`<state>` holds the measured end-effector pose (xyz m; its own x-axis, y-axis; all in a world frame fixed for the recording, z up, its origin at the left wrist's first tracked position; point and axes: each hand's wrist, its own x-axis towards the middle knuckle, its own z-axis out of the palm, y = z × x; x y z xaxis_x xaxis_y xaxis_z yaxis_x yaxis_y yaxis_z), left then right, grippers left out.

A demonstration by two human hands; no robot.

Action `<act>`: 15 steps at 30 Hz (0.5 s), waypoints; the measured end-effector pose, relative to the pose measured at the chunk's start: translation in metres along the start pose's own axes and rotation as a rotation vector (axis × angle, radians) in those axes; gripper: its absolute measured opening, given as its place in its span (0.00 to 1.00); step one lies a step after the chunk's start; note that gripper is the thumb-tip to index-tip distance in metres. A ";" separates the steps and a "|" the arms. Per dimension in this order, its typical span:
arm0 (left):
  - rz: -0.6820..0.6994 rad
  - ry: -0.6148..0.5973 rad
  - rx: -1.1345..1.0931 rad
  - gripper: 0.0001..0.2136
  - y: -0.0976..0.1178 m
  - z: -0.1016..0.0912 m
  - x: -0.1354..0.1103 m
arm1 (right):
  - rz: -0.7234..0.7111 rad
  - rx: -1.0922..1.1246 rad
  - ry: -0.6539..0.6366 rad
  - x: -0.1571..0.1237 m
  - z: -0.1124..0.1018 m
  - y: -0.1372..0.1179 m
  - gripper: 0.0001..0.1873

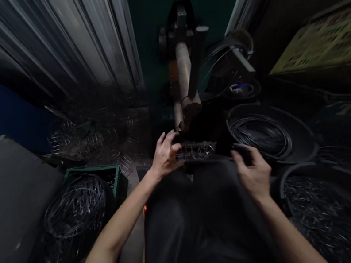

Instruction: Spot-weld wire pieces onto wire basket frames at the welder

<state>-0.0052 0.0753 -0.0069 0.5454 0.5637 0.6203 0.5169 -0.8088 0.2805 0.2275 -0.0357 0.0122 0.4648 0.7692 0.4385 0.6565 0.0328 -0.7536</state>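
My left hand point(165, 153) is raised just below the lower tip of a green machine point(148, 28), its fingers curved and apart with nothing visible between them. From the machine a thick pale cylindrical arm point(186, 73) juts toward me, with a thinner rod beneath it. Under that rod, a wire piece point(197, 149) lies beyond my knees, partly hidden by my left hand. My right hand point(252, 170) hovers beside a dark tub point(311, 140) holding a coil of wire point(260, 135). Its thumb and fingers are bent with a gap between them; the fingertips are dark and blurred.
A second tub point(282, 185) at right holds many small metal pieces. On the left, a green crate point(116, 181) stands by a dark basin with wire rings point(76, 206). Wire pieces point(79, 138) are heaped against the corrugated wall point(78, 35). A grey panel point(12, 203) is far left.
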 end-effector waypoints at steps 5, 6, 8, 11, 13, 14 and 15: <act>0.143 -0.150 -0.077 0.12 0.034 -0.047 -0.054 | 0.215 -0.174 -0.092 -0.001 -0.071 0.040 0.17; 0.128 -0.154 -0.091 0.15 0.038 -0.059 -0.065 | 0.239 -0.187 -0.154 -0.001 -0.074 0.044 0.16; 0.079 -0.157 -0.102 0.22 0.041 -0.083 -0.087 | 0.263 -0.183 -0.307 0.001 -0.066 0.048 0.14; 0.053 -0.214 -0.079 0.21 0.037 -0.108 -0.122 | 0.270 -0.144 -0.530 0.001 -0.025 0.046 0.13; 0.054 -0.252 -0.046 0.16 0.031 -0.117 -0.146 | 0.272 -0.127 -0.647 -0.001 0.011 0.041 0.11; 0.059 -0.262 -0.026 0.13 0.029 -0.119 -0.157 | 0.270 -0.108 -0.693 -0.002 0.029 0.039 0.11; 0.061 -0.262 -0.005 0.11 0.027 -0.120 -0.168 | 0.266 -0.079 -0.736 -0.004 0.046 0.037 0.10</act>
<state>-0.1626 -0.0617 -0.0156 0.7280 0.5374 0.4258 0.4750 -0.8431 0.2520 0.2225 -0.0081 -0.0402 0.1173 0.9707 -0.2097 0.6317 -0.2358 -0.7385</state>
